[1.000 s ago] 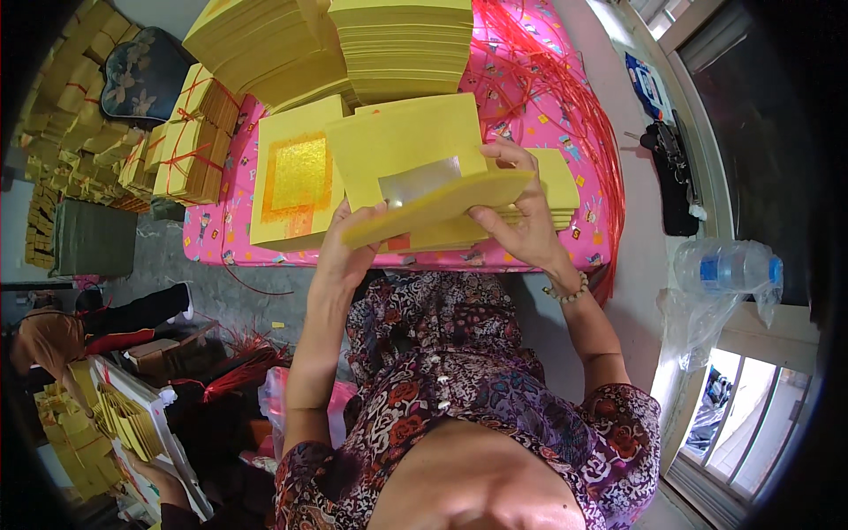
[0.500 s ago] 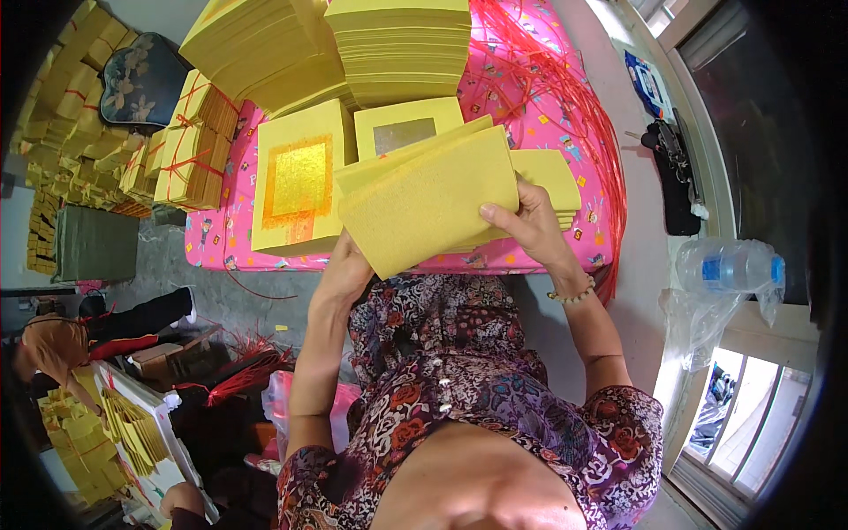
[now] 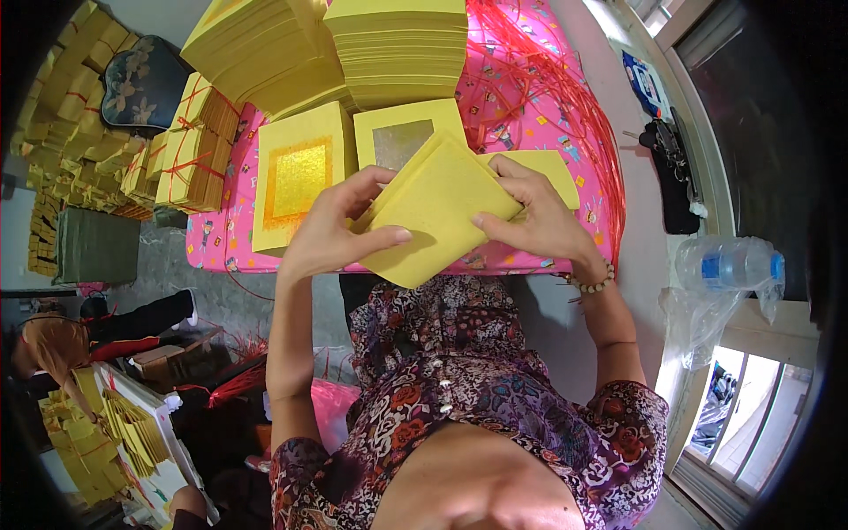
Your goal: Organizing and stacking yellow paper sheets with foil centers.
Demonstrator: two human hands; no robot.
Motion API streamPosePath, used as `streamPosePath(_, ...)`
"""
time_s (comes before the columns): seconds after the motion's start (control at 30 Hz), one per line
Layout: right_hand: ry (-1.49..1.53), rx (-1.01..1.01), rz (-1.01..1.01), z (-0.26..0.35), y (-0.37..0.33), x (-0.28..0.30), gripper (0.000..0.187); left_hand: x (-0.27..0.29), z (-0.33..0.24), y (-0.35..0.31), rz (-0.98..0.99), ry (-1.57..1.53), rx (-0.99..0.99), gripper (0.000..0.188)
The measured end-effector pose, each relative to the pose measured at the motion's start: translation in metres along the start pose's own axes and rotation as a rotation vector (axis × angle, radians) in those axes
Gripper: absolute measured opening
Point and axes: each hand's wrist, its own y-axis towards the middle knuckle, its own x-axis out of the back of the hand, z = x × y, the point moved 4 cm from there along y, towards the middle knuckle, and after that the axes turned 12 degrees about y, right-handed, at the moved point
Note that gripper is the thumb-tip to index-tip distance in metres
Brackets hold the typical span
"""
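Between my hands is a small batch of yellow paper sheets (image 3: 442,212), tilted with one corner toward me, above the near edge of the table. My left hand (image 3: 340,225) grips its left side, thumb on top and fingers behind. My right hand (image 3: 534,212) pinches the right side the same way. Behind the batch lies a yellow stack with a silver square (image 3: 397,137), partly covered. Left of that is a stack with a gold square bordered in orange (image 3: 300,181). A low yellow paper stack (image 3: 552,172) shows beyond my right hand.
Tall yellow paper stacks (image 3: 402,53) stand at the back of the pink patterned table (image 3: 225,234). Red strings (image 3: 539,71) trail over its right side. Tied bundles (image 3: 190,163) sit at left. A plastic bottle (image 3: 729,265) is at right. Another person (image 3: 57,344) bends at lower left.
The yellow sheets have turned so a corner points toward me and now look smaller, as if folded. My left hand has moved up from beneath to grip their left side.
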Motion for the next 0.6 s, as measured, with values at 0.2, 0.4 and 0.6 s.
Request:
streamPosePath(0.2,-0.238,0.031,0.024,0.022,0.014,0.006,0.026,-0.014,0.005,0.007,-0.155,0.172,-0.056,0.045)
streamPosePath(0.4,0.378,0.125,-0.306,0.014,0.018,-0.002,0.063,-0.016,0.002,0.010,-0.279,-0.239,-0.083,0.050)
streamPosePath(0.6,0.728,-0.043,-0.205,-0.025,0.011,-0.047,0.060,-0.029,0.006,0.015,-0.387,-0.314,-0.077,0.045)
